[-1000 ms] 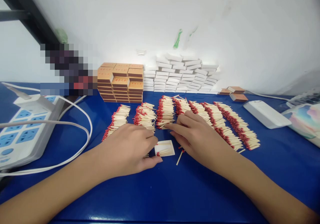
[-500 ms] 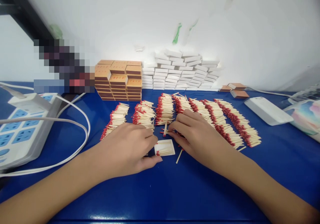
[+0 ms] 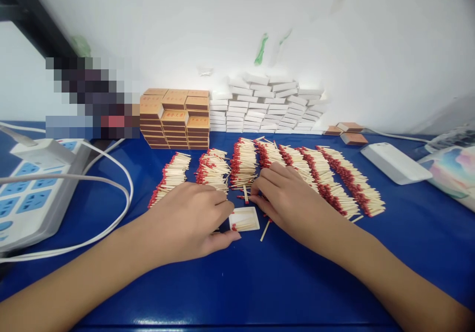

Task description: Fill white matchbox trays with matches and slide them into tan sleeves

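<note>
A small white matchbox tray (image 3: 244, 218) lies on the blue table (image 3: 237, 282) with a few red-tipped matches in it. My left hand (image 3: 189, 220) rests beside the tray's left edge, fingers curled, thumb and fingertips touching it. My right hand (image 3: 285, 198) lies just behind the tray's right side, its fingers pinched on a few matches (image 3: 245, 193) pulled from the row of match piles (image 3: 297, 168). One loose match (image 3: 264, 230) lies right of the tray.
Stacked brown matchboxes (image 3: 174, 119) and white inner trays (image 3: 267, 107) line the wall. A power strip (image 3: 33, 193) with white cables (image 3: 111, 213) sits at left. A white flat device (image 3: 395, 163) and a colourful pouch (image 3: 454, 173) lie at right.
My right hand has drawn back from the match pile toward the tray, pulling a few matches loose. My left hand has stayed at the tray.
</note>
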`<state>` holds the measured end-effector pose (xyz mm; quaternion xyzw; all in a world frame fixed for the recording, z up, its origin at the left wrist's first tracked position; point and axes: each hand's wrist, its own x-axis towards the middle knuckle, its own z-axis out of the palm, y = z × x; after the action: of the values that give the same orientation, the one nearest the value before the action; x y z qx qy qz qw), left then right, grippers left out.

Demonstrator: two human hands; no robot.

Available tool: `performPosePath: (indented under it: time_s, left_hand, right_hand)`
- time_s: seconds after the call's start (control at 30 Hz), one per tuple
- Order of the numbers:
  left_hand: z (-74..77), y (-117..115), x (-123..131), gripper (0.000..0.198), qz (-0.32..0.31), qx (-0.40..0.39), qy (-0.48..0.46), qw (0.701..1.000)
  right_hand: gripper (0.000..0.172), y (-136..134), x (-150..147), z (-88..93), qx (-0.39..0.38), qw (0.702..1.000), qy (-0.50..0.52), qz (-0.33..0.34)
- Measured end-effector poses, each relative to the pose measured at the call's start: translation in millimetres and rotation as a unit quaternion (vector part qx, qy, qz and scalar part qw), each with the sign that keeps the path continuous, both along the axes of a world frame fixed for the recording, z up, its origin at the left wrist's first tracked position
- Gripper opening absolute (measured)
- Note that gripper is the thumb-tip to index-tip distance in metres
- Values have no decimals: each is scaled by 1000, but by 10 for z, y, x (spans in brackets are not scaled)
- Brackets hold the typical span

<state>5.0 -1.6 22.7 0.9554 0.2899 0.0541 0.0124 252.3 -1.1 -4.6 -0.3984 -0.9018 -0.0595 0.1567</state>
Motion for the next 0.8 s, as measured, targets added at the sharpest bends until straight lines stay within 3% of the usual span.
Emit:
performPosePath:
  time_s: [0.47,0.8]
  left_hand:
    - [-14,28,-32,26,2,8,-15,1000]
    - [-17,13,-22,26,-6,25,-21,999]
  right_hand:
    - [19,-8,52,44,-4,1000,2,-12]
    - [13,-6,67,76,-38,999,11,1]
